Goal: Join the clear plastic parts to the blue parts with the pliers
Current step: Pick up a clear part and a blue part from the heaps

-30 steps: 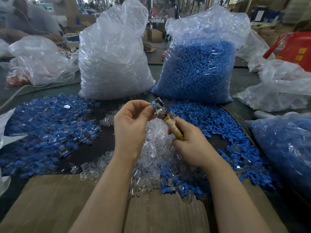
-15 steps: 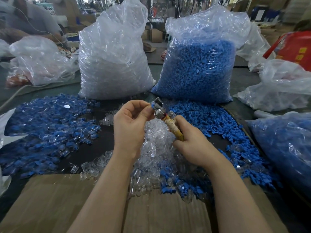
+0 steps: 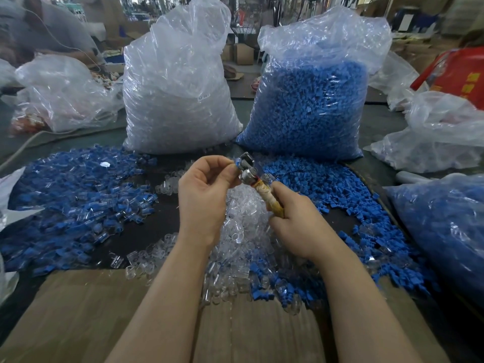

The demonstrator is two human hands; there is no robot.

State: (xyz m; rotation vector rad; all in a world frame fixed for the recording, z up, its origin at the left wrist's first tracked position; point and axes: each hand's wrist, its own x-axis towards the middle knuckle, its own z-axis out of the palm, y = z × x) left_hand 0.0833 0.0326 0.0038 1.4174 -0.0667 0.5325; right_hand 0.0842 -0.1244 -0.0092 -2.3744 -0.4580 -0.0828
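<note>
My right hand point(image 3: 301, 226) grips the tape-wrapped handles of the pliers point(image 3: 258, 183), whose metal jaws point up and left. My left hand point(image 3: 204, 195) pinches a small blue part point(image 3: 237, 162) at the jaws. A clear part point(image 3: 267, 178) sits by the pliers just above my right fingers. Below my hands lies a heap of loose clear parts point(image 3: 241, 231). Loose blue parts point(image 3: 322, 187) spread to the right. Joined blue-and-clear pieces point(image 3: 78, 205) cover the table on the left.
Two tall plastic bags stand behind: one of clear parts point(image 3: 178, 100), one of blue parts point(image 3: 309, 106). Another bag of blue parts point(image 3: 445, 231) lies at right. Cardboard point(image 3: 91, 310) covers the near table edge. A person point(image 3: 39, 30) sits at far left.
Both hands stay almost in place at the pliers; the left fingers shift slightly on the blue part at the jaws.
</note>
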